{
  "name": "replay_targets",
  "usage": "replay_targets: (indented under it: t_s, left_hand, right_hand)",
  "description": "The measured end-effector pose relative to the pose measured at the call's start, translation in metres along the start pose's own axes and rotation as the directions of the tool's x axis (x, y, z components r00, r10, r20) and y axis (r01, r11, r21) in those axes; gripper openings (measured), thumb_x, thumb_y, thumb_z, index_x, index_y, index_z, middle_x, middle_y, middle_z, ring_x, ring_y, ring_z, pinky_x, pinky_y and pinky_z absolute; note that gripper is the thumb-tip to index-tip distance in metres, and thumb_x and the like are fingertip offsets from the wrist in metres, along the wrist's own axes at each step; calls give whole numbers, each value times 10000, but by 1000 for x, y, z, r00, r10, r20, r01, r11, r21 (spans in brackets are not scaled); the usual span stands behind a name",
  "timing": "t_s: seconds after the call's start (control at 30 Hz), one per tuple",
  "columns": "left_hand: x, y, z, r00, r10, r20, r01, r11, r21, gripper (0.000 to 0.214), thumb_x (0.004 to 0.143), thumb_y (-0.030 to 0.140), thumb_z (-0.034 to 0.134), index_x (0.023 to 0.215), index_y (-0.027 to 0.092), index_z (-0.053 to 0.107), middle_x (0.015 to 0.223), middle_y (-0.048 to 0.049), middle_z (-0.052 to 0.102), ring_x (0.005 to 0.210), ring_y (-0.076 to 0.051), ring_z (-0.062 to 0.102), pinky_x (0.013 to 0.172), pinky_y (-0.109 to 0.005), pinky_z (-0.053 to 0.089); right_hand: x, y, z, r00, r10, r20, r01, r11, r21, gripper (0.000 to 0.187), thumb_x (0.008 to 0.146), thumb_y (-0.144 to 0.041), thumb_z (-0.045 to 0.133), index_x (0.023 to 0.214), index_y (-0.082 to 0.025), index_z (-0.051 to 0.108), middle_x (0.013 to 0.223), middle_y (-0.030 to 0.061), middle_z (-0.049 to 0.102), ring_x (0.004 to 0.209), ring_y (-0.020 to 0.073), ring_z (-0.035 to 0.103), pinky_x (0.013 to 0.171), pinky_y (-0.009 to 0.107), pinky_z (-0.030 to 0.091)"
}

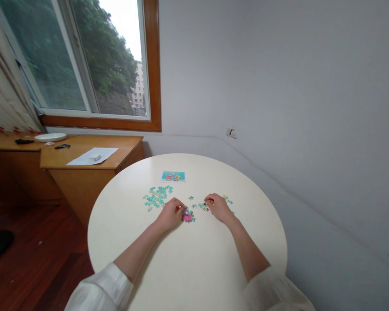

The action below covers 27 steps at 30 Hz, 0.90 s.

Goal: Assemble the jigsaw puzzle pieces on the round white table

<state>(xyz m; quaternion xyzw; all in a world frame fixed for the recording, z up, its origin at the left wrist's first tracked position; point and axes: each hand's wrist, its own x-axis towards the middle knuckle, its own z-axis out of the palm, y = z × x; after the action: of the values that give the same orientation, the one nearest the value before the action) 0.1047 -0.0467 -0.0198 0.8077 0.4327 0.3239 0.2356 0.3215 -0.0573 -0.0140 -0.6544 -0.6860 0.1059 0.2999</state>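
A small joined jigsaw puzzle section [187,216] with a pink figure lies on the round white table. At its upper left edge rest the curled fingertips of my left hand [171,213]; whether a piece is between them is hidden. My right hand [219,207] is pinched over a small group of loose puzzle pieces [203,207], with a tiny dark-and-light piece seemingly at its fingertips. One single green puzzle piece [191,198] lies between the hands. To the left spreads a pile of teal puzzle pieces [156,197]. More pieces [227,199] lie beyond my right hand, partly covered.
A teal picture card [173,176] lies at the back of the white table [188,268]. Left of it stands a wooden desk [126,151] with a paper sheet [84,159], a white plate [50,137] and small dark items. A wall closes off the right side.
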Motion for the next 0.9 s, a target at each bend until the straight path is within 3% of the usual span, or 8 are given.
replay_targets:
  t_s: [0.33, 0.63, 0.9]
  left_hand:
    - [0, 3, -2, 1000, -19, 17, 19, 1000, -10, 252, 715, 28, 430, 789, 131, 647, 826, -44, 574, 693, -106, 512, 671, -230, 407]
    - [0, 3, -3, 1000, -17, 26, 18, 1000, -14, 242, 724, 36, 429, 785, 127, 645, 839, -50, 566, 694, -107, 506, 670, -233, 407]
    - [0, 1, -1, 1000, -7, 22, 7, 1000, -17, 236, 727, 57, 426, 784, 127, 644, 830, -51, 569, 698, -115, 516, 668, -237, 411]
  right_hand:
    - [1, 1, 1, 1000, -8, 22, 9, 999, -52, 213, 740, -144, 442, 784, -174, 648, 805, 38, 607, 728, 130, 542, 706, 244, 380]
    - [-1, 0, -5, 989, 143, -30, -145, 949, -280, 277, 778, -206, 473, 1007, -209, 629, 1062, 87, 570, 1014, 224, 484, 849, 338, 314]
    - [0, 7, -1, 986, 167, -14, -162, 929, -332, 252, 780, -217, 479, 969, -244, 643, 1053, 75, 587, 1003, 234, 492, 823, 345, 329]
